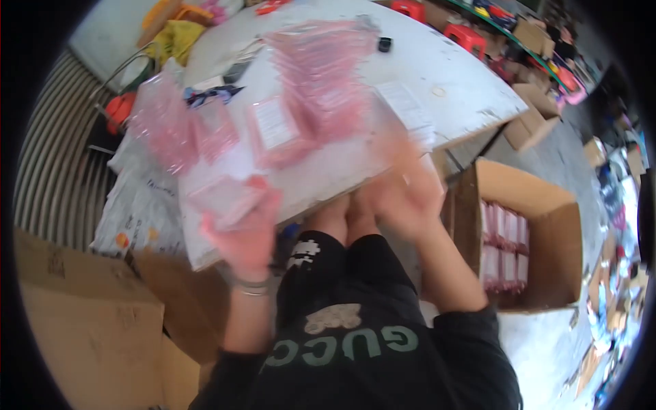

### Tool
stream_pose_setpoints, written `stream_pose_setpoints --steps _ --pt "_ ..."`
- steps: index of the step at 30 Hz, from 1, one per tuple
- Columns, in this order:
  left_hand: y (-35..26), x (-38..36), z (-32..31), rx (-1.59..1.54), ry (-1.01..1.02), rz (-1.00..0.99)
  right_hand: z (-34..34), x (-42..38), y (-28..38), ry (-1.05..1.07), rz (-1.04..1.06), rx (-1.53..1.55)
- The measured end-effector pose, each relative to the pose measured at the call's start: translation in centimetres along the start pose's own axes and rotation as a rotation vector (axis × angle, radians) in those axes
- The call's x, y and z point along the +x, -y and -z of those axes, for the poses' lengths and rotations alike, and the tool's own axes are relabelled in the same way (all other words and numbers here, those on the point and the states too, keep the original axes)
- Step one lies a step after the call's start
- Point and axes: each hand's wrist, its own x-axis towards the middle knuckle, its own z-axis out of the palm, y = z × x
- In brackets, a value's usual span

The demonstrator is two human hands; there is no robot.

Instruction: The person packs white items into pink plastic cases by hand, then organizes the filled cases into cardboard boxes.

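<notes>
My left hand (249,229) is closed around a clear pinkish plastic packet (229,199) over the table's near left edge. My right hand (403,188) is in the air at the table's front edge, its fingers smeared by motion, so I cannot make out whether they grip anything. Just beyond my hands lies a long overlapping row of pink plastic packets (324,75). At the near end of the row, one packet has a white printed label (275,124). A stack of white printed sheets (404,109) lies to the right, close to my right hand.
The white table (471,102) spreads ahead, with loose plastic bags (164,126) at its left and a small black item (385,44) farther back. An open carton (529,184) at my right holds rows of packets. More cardboard boxes (82,321) stand at my left. Red stools (465,39) are behind the table.
</notes>
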Motion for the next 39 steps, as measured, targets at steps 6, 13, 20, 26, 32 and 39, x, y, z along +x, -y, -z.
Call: stream_pose_setpoints --steps 6,13,20,26,32,39 --pt "-0.9 0.4 -1.4 -0.026 0.023 0.046 1.3 -15.1 -14.6 -0.721 -1.019 -0.447" --pt "2.2 1.5 -2.4 -0.021 0.036 0.104 -1.5 -1.3 3.7 -0.188 -0.025 -0.044" --pt "2.1 0.6 -3.4 0.034 0.344 0.105 -4.8 0.8 6.9 -0.042 0.072 -0.125" --pt "2.1 -0.9 -3.9 0.101 0.315 0.082 -5.5 1.5 9.0 0.102 0.212 -0.493" --pt "2.3 -2.2 -3.8 -0.232 0.422 -0.057 -7.2 2.9 12.6 0.179 0.362 -0.679" --pt "1.6 -4.2 -4.4 -0.171 0.305 -0.090 -8.5 4.1 13.3 0.234 0.504 -0.723"
